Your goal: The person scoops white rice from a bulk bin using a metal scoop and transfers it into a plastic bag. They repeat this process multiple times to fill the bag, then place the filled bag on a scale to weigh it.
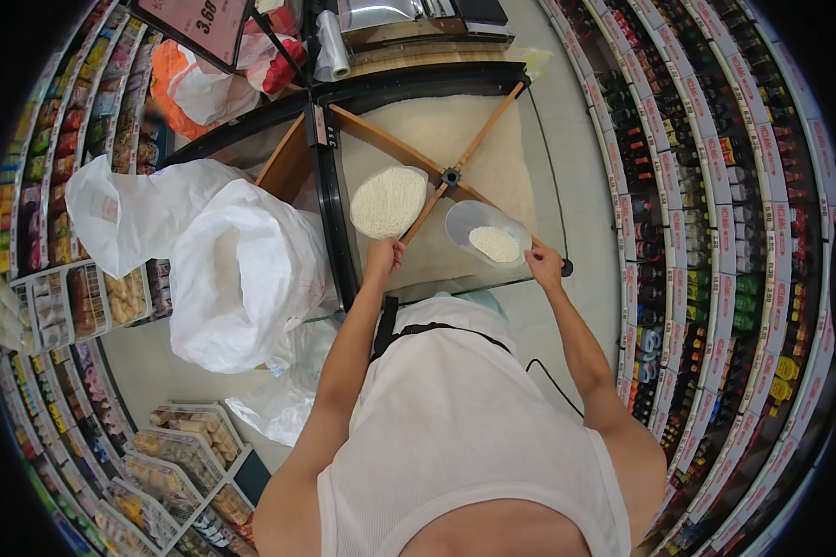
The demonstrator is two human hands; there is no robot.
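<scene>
Between shelves of bright packets (pixel 74 121) on the left and shelves of bottles (pixel 743 232) on the right, a black-rimmed bin (pixel 418 82) stands on a pale floor (pixel 559 121). Crossed wooden slats (pixel 381 139) divide its broad bed of whitish grain (pixel 492 130). Just beside it, at the left, sits a bulky white sack (pixel 195 311) with its mouth open; a clear plastic roll (pixel 330 46) shows beyond the far rim.

Two see-through scoops are over the bin. The left hand (pixel 386 256) is closed on the near end of the left scoop (pixel 421 178), heaped almost to its edges with white grain. The right hand (pixel 545 265) grips the right end of the right scoop (pixel 464 218), which holds a smaller pile and shows much bare wall.

A pink price card (pixel 184 28) with dark print hangs at the upper left. White label strips (pixel 701 102) with red print line the right-hand shelves, mostly too small to read.
</scene>
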